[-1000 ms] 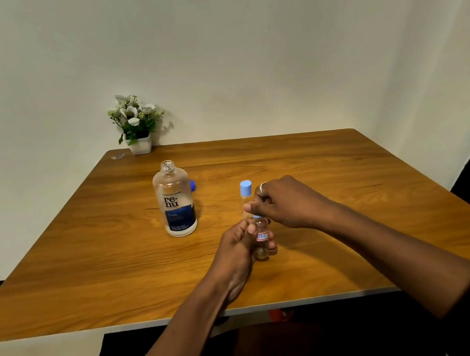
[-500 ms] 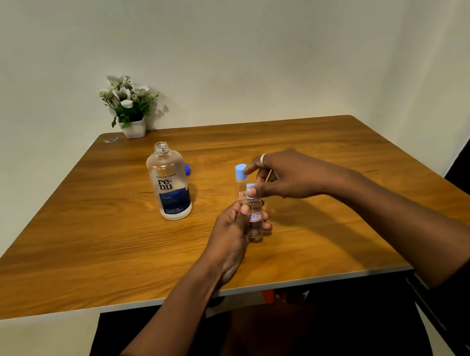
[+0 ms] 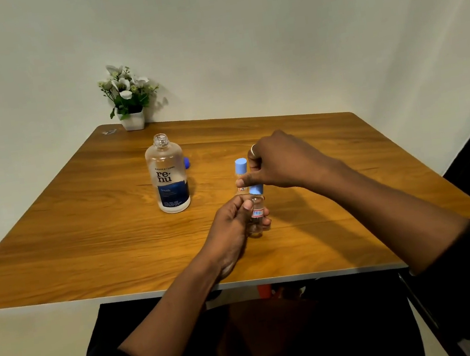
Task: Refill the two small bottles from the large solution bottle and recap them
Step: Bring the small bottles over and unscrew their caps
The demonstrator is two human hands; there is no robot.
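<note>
The large clear solution bottle (image 3: 168, 175) with a blue label stands uncapped left of centre on the wooden table (image 3: 83, 231). Its dark blue cap (image 3: 186, 162) lies just behind it. My left hand (image 3: 232, 227) grips a small clear bottle (image 3: 257, 214) upright on the table. My right hand (image 3: 280, 162) pinches the light blue cap (image 3: 256, 189) on top of that bottle. A second small bottle stands right behind, its light blue cap (image 3: 241, 166) on; my right thumb hides most of its body.
A small white pot of white flowers (image 3: 129, 102) sits at the table's far left corner, against the wall. A tiny scrap (image 3: 109, 132) lies beside it. The table's near edge runs just under my forearms.
My right hand has come off the small bottle's cap, lifted slightly, then settled back with fingertips on the cap. My left hand kept its hold. The camera tilted a little.
</note>
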